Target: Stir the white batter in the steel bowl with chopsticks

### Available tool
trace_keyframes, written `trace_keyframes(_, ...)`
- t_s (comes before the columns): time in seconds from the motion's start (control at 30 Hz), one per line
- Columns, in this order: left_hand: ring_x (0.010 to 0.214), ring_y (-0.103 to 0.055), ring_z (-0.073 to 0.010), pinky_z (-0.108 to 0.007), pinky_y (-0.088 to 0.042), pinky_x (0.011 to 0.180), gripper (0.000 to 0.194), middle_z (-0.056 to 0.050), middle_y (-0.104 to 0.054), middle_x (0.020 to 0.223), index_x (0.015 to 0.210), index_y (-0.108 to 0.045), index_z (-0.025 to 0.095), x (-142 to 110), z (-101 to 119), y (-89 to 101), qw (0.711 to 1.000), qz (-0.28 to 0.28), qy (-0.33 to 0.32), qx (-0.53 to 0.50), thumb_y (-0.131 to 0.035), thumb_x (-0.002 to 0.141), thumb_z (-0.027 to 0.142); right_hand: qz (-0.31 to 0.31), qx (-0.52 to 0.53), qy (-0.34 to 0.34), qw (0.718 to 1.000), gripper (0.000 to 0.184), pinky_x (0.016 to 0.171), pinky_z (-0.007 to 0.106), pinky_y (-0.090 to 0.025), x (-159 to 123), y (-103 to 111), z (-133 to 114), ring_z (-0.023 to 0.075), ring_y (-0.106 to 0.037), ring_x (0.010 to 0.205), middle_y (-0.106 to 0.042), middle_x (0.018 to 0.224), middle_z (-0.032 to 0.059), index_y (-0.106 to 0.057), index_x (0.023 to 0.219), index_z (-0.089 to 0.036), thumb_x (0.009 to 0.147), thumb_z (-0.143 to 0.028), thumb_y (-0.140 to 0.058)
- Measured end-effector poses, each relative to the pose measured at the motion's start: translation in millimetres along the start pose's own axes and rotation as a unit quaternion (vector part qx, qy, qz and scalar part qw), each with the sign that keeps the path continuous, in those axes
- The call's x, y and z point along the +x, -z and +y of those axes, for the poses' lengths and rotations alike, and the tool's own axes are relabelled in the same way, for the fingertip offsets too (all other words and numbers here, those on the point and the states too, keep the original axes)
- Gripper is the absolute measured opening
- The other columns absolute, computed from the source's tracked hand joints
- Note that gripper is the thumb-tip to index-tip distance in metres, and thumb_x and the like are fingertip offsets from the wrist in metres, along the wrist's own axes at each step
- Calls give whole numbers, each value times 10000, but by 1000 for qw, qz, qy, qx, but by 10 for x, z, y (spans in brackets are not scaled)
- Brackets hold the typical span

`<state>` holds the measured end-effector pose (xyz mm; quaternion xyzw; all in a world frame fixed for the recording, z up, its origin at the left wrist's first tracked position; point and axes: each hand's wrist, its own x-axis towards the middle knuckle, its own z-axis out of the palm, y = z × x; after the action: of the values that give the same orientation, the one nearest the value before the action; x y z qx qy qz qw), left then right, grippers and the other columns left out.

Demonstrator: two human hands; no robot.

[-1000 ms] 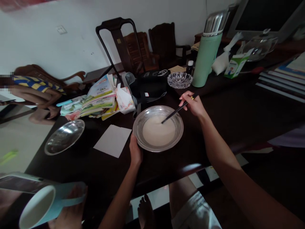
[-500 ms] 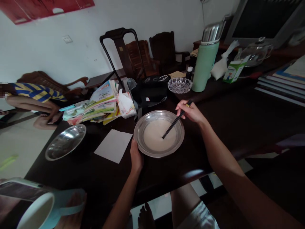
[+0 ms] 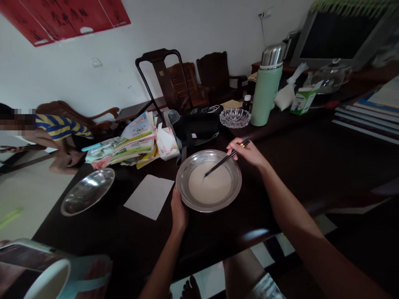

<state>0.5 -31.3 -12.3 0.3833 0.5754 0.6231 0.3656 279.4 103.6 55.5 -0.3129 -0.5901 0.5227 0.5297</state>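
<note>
A steel bowl (image 3: pixel 185 169) of pale, creamy batter (image 3: pixel 212 187) sits on the dark table (image 3: pixel 311 166) in front of me. My left hand (image 3: pixel 178 209) grips the bowl's near left rim. My right hand (image 3: pixel 246 152) is closed on a pair of dark chopsticks (image 3: pixel 222 161), whose tips dip into the batter left of centre.
A second steel bowl (image 3: pixel 87 191) and a white paper sheet (image 3: pixel 149 196) lie to the left. A book pile (image 3: pixel 134 137), black bag (image 3: pixel 199 120), glass ashtray (image 3: pixel 235 118), green thermos (image 3: pixel 266 91) and small box (image 3: pixel 302 99) stand behind. A light blue mug (image 3: pixel 52 274) is at the bottom left. A person in a striped shirt (image 3: pixel 59 126) sits at far left.
The chopstick tips have swept leftward through the batter. My head has tilted up, so the whole scene sits lower in the view. My left hand keeps its hold on the rim.
</note>
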Motion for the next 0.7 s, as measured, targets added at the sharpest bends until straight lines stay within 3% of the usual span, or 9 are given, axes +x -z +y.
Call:
trace_keyframes(0.07,1231,-596,-254,-431,-393,1127,511,-54,-729,1157,1205,-697,214,-2,-8,-3,1000,2,4,-6,-522,907,591,57,2,23,998,375,384,215,-385,9,37,-5,69,-506,396,-709,606,11,-673,752,-170,779,-539,-733)
trace_keyframes(0.13,1236,-594,-258,-435,-396,1127,506,-56,-730,1150,1195,-700,211,-4,-8,-5,1000,0,5,-11,-520,910,589,76,16,24,997,376,340,207,-312,10,60,-12,64,-450,354,-664,529,-7,-653,725,-176,784,-539,-727)
trace_keyframes(0.2,1252,-584,-261,-436,-387,1135,498,-59,-726,1163,1183,-705,212,-5,5,-7,1000,-2,5,-13,-514,915,586,34,25,4,999,365,343,202,-312,2,45,-10,69,-466,367,-664,529,-2,-664,739,-175,796,-531,-720)
trace_keyframes(0.3,1284,-562,-260,-426,-359,1158,475,-55,-708,1226,1185,-709,225,-8,47,-15,1000,8,6,-2,-519,919,569,-27,14,-11,999,356,415,216,-417,-4,-2,1,83,-555,446,-727,643,24,-701,791,-173,790,-529,-728)
trace_keyframes(0.37,1295,-552,-261,-423,-347,1165,470,-54,-700,1245,1196,-707,226,-15,85,-26,1000,12,7,5,-517,924,559,0,1,4,1000,364,436,225,-438,2,1,2,79,-560,449,-740,676,25,-703,786,-173,773,-534,-742)
trace_keyframes(0.47,1282,-561,-263,-427,-361,1154,478,-54,-702,1239,1220,-700,229,-26,122,-41,1000,4,5,8,-510,928,556,68,9,23,997,380,366,214,-349,10,42,-3,62,-478,366,-701,584,4,-670,728,-173,769,-544,-740)
trace_keyframes(0.53,1271,-569,-262,-431,-368,1149,483,-54,-704,1238,1231,-695,232,-27,116,-39,1000,-2,0,6,-516,924,559,49,22,8,999,377,346,208,-315,7,46,4,63,-461,349,-682,547,-1,-665,723,-173,782,-539,-730)
trace_keyframes(0.63,1279,-563,-261,-440,-358,1157,495,-59,-711,1220,1230,-693,222,-20,78,-22,1000,0,-5,4,-517,922,567,-24,17,-20,999,364,401,216,-406,0,17,21,80,-543,417,-725,628,22,-698,773,-169,784,-532,-733)
trace_keyframes(0.7,1294,-553,-260,-439,-346,1166,496,-60,-707,1229,1233,-690,217,-18,62,-13,1000,-1,-8,6,-505,931,564,-16,-1,-11,1000,372,447,230,-456,1,17,20,86,-576,455,-748,687,33,-708,785,-169,770,-539,-743)
